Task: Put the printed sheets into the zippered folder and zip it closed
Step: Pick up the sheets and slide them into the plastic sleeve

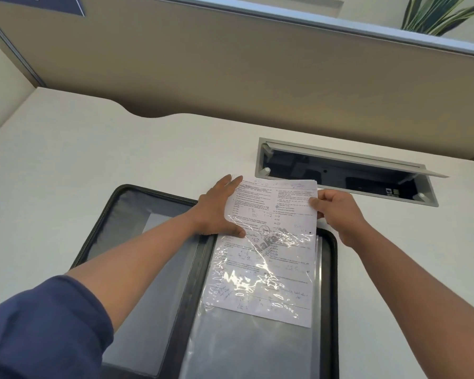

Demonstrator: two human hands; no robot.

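A black zippered folder (112, 214) lies open flat on the white desk, with grey inner panels. The printed sheets (274, 214) sit partway inside a clear plastic sleeve (252, 337) on the folder's right half; their upper part sticks out past the folder's far edge. My left hand (216, 212) holds the left edge of the sheets, fingers straight along the side and thumb on the sleeve's mouth. At the right edge, my right hand (337, 212) pinches the sheets with curled fingers.
An open cable tray (345, 173) with a raised lid is sunk into the white desk (66, 160) just beyond the sheets. A beige partition (230, 64) runs along the back, with a plant (443, 15) behind it at the right.
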